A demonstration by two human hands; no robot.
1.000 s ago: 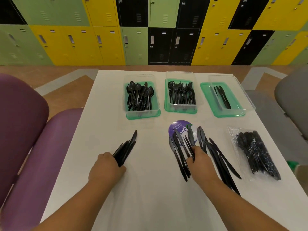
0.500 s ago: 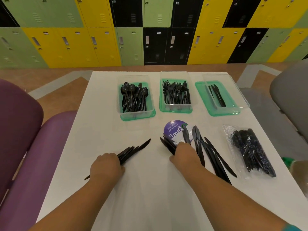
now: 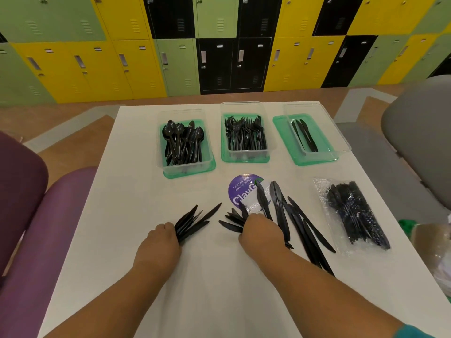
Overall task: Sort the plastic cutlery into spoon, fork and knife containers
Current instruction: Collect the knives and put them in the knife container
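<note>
black plastic knives (image 3: pixel 296 223): loose beside purple round sticker (image 3: pixel 240 189) | left hand (image 3: pixel 159 242) clenched round a knife bundle (image 3: pixel 192 222) | right hand (image 3: pixel 260 234) gripping several

From the table (image 3: pixel 117 240) centre, bare surface lies open from 6 to 10 o'clock. At 12 three tubs block the far edge: spoons (image 3: pixel 184 142), forks (image 3: pixel 245 134), knives (image 3: pixel 314 132), with narrow lanes between them. Loose knives (image 3: pixel 300 223) crowd 2 to 4 o'clock, over a sticker (image 3: pixel 240 189). A bagged bundle (image 3: pixel 353 213) closes 3 o'clock.
</note>
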